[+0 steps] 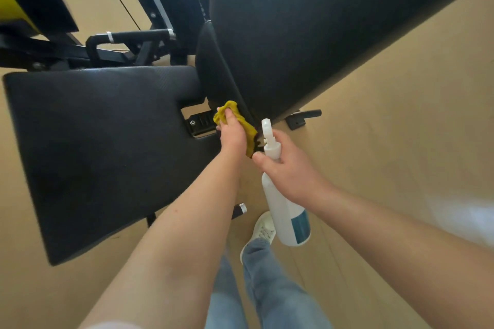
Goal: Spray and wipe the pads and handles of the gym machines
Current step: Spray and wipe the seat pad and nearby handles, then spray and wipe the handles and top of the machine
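Cloth (pixel 250 135), yellow, bunched in left hand (pixel 234 136) at lower edge of back pad (pixel 320 21); spray bottle (pixel 280 211) gripped at neck by right hand (pixel 291 171)

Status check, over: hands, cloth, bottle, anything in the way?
Left hand grips yellow cloth at lower edge of back pad. Right hand holds spray bottle, nozzle up. Metal bracket beside cloth; nothing blocking.

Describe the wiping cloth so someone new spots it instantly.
Find the black seat pad and tilted back pad. Where they meet, the left hand grips a crumpled cloth. It is mustard yellow and soft, unlike the white spray bottle beside it.
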### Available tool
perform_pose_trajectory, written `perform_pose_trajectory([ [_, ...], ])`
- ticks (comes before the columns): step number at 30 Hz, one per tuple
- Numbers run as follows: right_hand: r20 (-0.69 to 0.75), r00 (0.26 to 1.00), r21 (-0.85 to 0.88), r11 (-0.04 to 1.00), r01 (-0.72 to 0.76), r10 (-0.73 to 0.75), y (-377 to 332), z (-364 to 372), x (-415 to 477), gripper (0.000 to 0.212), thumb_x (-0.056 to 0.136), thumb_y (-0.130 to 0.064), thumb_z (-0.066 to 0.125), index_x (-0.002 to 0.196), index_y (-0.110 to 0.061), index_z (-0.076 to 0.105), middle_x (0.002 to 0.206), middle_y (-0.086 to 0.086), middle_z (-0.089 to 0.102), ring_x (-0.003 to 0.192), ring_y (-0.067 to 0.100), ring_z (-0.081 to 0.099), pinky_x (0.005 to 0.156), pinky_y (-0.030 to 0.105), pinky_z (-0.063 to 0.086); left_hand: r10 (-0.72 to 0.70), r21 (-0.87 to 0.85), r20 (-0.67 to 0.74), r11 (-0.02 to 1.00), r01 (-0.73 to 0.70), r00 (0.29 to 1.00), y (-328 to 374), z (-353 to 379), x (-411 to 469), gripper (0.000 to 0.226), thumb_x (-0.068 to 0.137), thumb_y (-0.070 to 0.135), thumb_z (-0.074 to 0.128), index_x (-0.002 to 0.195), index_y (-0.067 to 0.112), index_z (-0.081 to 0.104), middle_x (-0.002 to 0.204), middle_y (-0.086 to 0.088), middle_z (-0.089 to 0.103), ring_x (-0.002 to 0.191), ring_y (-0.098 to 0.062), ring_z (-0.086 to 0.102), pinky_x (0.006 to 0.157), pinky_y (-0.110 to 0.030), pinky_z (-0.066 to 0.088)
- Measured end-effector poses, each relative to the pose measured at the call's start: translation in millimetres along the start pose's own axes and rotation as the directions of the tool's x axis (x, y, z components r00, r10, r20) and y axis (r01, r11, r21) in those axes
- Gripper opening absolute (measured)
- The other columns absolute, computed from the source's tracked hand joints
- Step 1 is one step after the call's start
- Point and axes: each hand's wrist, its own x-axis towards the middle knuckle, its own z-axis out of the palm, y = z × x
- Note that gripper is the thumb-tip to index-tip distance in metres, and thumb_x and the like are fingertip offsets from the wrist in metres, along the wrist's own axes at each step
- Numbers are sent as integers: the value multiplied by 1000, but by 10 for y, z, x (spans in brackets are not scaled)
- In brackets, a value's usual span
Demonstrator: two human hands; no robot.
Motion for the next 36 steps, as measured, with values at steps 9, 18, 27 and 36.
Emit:
perform_pose_trajectory([
  [9, 35, 999, -73, 997, -36, 39, 82, 107, -242, 54, 105, -44, 59, 152, -33, 37, 113, -8, 64, 93, 3, 60, 68, 19, 42, -75, -175, 199, 978, 110, 977, 266, -308, -622, 25, 110, 40, 38, 106, 32, 62, 97, 1, 61, 83, -15, 61, 81, -30, 52],
  [18, 48, 999, -127, 992, -15, 22, -112, 282, -482, 48, 103, -38, 60, 147, -36, 41, 112, -2, 68, 97, 17, 66, 86, 42, 56, -122, -115, 202, 982, 147, 972, -103, -1089, -1236, 45, 103, 56, 48, 128, 22, 63, 108, -6, 77, 97, -26, 75, 84, -40, 60],
  [27, 266, 959, -448, 893, 37, 94, -93, 673, -760, 54, 98, -32, 58, 147, -39, 39, 112, 7, 70, 92, 28, 66, 83, 48, 59, -109, 46, -27, 993, 111, 994, -618, -1932, -1150, 59, 97, 69, 42, 144, 34, 49, 126, -2, 68, 112, -29, 67, 105, -52, 50],
  [36, 507, 838, -677, 696, 239, 205, 142, 1304, -782, 59, 96, -30, 51, 152, -39, 35, 122, 7, 69, 101, 31, 64, 85, 40, 54, -4, 197, -177, 980, 39, 984, -1152, -2637, -1045, 50, 106, 54, 36, 147, 27, 48, 133, -5, 61, 118, -28, 60, 108, -47, 46],
])
